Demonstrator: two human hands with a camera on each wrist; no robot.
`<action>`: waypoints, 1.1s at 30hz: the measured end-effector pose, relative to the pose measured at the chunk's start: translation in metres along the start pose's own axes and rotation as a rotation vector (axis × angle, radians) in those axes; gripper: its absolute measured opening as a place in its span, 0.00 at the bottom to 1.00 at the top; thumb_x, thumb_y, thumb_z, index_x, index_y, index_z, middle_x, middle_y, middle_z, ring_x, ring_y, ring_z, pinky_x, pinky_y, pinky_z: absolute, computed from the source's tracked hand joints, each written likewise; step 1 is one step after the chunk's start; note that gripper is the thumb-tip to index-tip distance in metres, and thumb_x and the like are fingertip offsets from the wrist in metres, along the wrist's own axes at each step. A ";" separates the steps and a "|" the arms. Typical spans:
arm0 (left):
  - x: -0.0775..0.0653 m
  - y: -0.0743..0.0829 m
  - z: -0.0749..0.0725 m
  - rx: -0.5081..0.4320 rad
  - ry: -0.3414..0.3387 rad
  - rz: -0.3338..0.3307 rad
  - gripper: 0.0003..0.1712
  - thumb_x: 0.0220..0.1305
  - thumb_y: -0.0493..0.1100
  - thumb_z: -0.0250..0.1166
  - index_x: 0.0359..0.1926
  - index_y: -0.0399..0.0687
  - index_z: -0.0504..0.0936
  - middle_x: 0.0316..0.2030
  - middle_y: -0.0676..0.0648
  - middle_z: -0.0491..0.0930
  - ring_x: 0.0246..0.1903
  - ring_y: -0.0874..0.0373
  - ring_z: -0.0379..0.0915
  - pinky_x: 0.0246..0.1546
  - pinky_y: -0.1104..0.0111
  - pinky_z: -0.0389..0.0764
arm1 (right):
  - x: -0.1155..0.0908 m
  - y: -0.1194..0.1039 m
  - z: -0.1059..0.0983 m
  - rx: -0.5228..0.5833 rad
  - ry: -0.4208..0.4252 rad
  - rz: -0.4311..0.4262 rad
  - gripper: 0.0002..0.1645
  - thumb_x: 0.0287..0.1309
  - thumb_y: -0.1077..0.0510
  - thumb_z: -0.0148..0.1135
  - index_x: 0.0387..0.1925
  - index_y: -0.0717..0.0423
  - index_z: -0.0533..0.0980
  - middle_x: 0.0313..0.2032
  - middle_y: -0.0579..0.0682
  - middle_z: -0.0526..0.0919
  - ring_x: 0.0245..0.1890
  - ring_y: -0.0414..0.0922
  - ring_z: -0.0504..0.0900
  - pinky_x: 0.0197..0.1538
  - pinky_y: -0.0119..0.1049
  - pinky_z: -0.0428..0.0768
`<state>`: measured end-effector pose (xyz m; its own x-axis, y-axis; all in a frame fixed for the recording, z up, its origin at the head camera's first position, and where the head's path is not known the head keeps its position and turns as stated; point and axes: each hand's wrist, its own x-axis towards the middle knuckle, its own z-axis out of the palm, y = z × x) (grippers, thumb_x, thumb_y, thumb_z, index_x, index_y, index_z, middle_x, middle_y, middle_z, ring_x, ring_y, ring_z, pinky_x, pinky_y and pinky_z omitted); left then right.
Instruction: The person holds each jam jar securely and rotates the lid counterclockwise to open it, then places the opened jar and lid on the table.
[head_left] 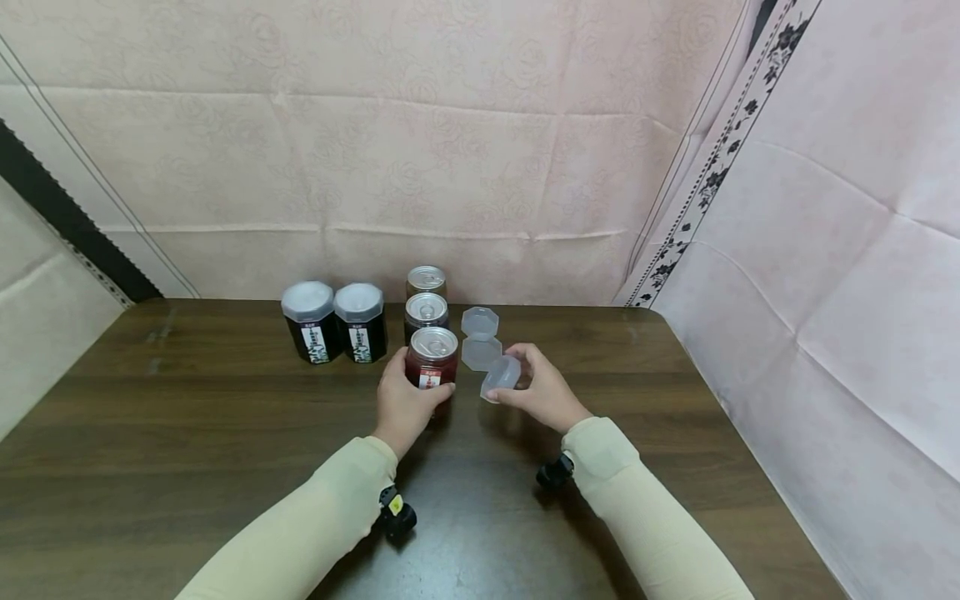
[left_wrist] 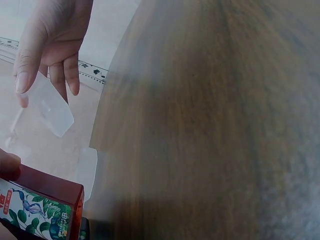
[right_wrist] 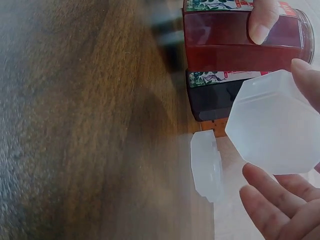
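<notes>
My left hand [head_left: 402,400] grips a jar of dark red liquid [head_left: 432,357] with a metal pull-tab top, thumb on its front and fingers at its left side. The jar's printed label [left_wrist: 37,212] shows leaves in the left wrist view. To the right, my right hand [head_left: 542,390] pinches a translucent plastic lid [right_wrist: 275,125] by its edges, tilted beside the jar. Two similar lids, a nearer one [head_left: 482,353] and a farther one [head_left: 480,322], lie on the table just beyond the right hand. Behind the gripped jar stand two more pull-tab jars, a middle one [head_left: 426,310] and a rear one [head_left: 426,279].
Left of the row stand two dark jars with pale lids fitted, the outer one [head_left: 309,321] and the inner one [head_left: 361,321], side by side. They are near the back edge of the brown wooden table [head_left: 225,467]. Pale patterned cloth [head_left: 420,167] hangs behind it.
</notes>
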<state>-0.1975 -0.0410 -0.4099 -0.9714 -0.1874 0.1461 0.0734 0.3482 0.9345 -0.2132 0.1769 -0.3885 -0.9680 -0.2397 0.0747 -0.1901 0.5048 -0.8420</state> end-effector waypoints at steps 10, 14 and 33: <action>0.001 -0.002 0.002 -0.016 0.020 -0.002 0.45 0.47 0.41 0.75 0.65 0.38 0.64 0.59 0.37 0.70 0.59 0.44 0.67 0.62 0.48 0.68 | 0.002 0.008 0.001 0.065 0.006 0.021 0.39 0.48 0.55 0.75 0.59 0.56 0.65 0.56 0.54 0.73 0.54 0.51 0.77 0.56 0.46 0.76; 0.001 -0.002 0.003 -0.022 0.015 -0.019 0.46 0.48 0.41 0.75 0.66 0.38 0.63 0.60 0.37 0.69 0.59 0.43 0.66 0.62 0.48 0.67 | 0.002 0.011 0.001 0.081 0.014 0.032 0.39 0.49 0.55 0.75 0.60 0.57 0.65 0.57 0.55 0.72 0.54 0.52 0.76 0.56 0.47 0.76; 0.005 -0.001 0.009 -0.040 0.040 -0.040 0.47 0.47 0.38 0.74 0.66 0.35 0.60 0.59 0.35 0.67 0.59 0.41 0.64 0.62 0.46 0.66 | 0.007 0.020 0.005 0.139 0.041 0.091 0.37 0.51 0.56 0.73 0.59 0.58 0.65 0.60 0.57 0.70 0.60 0.56 0.72 0.61 0.52 0.71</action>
<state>-0.2049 -0.0341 -0.4130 -0.9641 -0.2368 0.1204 0.0446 0.3026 0.9521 -0.2233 0.1810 -0.4074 -0.9865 -0.1634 0.0142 -0.0798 0.4026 -0.9119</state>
